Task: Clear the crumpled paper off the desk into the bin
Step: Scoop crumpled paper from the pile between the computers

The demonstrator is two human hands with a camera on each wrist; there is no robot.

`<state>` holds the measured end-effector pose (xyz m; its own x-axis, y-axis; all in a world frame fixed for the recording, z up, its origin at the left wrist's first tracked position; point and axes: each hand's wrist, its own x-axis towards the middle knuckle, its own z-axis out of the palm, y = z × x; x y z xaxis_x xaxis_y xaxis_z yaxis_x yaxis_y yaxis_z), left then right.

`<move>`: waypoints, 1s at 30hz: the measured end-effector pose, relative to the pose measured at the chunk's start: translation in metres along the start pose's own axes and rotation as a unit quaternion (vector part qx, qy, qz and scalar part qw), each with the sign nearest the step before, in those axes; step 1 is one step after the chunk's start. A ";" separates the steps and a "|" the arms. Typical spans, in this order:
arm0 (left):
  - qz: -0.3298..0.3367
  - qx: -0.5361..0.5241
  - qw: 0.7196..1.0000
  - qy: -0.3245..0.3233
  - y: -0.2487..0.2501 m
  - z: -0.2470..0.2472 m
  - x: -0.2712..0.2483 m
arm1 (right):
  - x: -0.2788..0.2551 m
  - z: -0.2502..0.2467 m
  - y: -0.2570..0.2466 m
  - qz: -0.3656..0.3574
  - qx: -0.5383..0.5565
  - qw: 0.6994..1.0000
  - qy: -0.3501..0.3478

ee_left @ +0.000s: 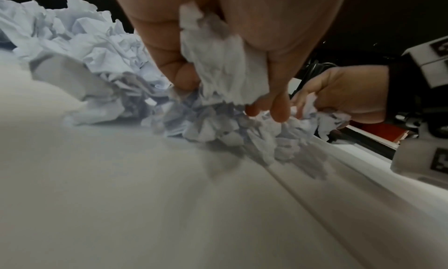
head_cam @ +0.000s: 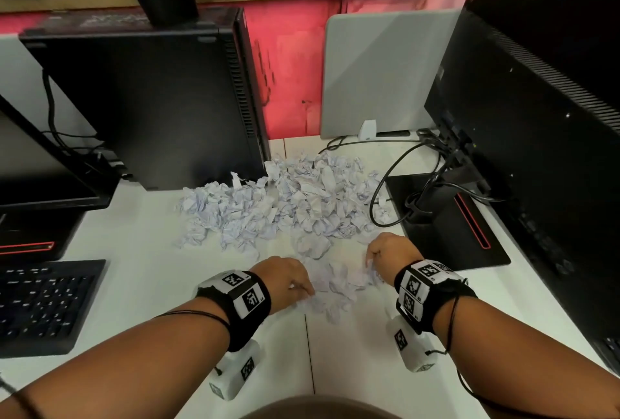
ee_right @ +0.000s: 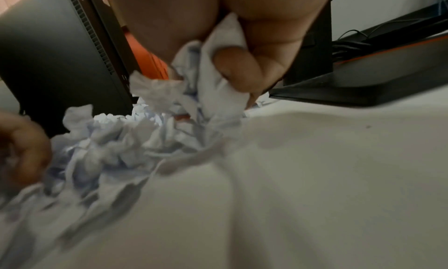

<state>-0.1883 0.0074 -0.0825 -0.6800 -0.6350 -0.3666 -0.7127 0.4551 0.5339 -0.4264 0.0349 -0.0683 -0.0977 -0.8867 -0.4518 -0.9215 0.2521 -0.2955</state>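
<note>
A big heap of crumpled white paper [head_cam: 285, 197] covers the middle of the white desk [head_cam: 141, 251]. A smaller clump of crumpled paper [head_cam: 339, 281] lies near the front, between my two hands. My left hand [head_cam: 295, 279] grips a wad of crumpled paper [ee_left: 218, 62] in curled fingers, as the left wrist view shows. On the other side of the clump, my right hand [head_cam: 379, 256] holds another wad of crumpled paper [ee_right: 201, 85], thumb pressed into it. No bin is in view.
A black computer tower [head_cam: 161, 103] stands behind the heap at left. A monitor [head_cam: 536, 123] on a black base [head_cam: 449, 227] with cables [head_cam: 385, 183] is at right. A keyboard [head_cam: 43, 304] lies at front left. A grey divider panel [head_cam: 379, 76] stands at the back.
</note>
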 end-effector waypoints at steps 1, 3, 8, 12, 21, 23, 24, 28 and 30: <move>0.001 0.003 1.000 -0.001 -0.001 0.000 0.001 | -0.002 -0.002 -0.002 0.002 0.010 1.000 0.011; -0.010 0.018 1.000 -0.013 -0.001 -0.001 0.001 | -0.008 -0.004 -0.004 0.013 0.026 0.999 0.031; -0.024 0.043 0.999 -0.002 -0.002 0.003 0.001 | -0.018 -0.001 0.000 0.028 0.086 0.993 0.082; -0.029 0.019 0.998 0.054 -0.003 0.006 -0.003 | -0.024 -0.002 -0.003 0.022 -0.020 0.999 0.041; -0.073 -0.042 0.989 0.122 0.006 0.000 -0.012 | -0.032 0.018 -0.009 0.004 0.036 0.999 -0.009; -0.082 -0.057 0.987 0.128 0.008 0.000 -0.015 | -0.030 0.026 -0.009 -0.006 -0.023 0.999 -0.034; -0.085 -0.064 0.985 0.134 0.009 0.000 -0.017 | -0.030 0.028 -0.009 -0.007 -0.039 0.998 -0.039; -0.092 -0.072 0.980 0.161 0.012 -0.003 -0.020 | -0.030 0.029 -0.008 0.001 -0.031 0.999 -0.042; -0.106 -0.112 0.972 0.180 0.010 -0.004 -0.020 | -0.031 0.025 -0.007 0.011 -0.013 0.999 -0.031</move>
<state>-0.1815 0.0218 -0.0664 -0.3893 -0.8953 -0.2166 -0.7474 0.1696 0.6423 -0.4071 0.0704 -0.0736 -0.0943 -0.8549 -0.5101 -0.9287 0.2601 -0.2642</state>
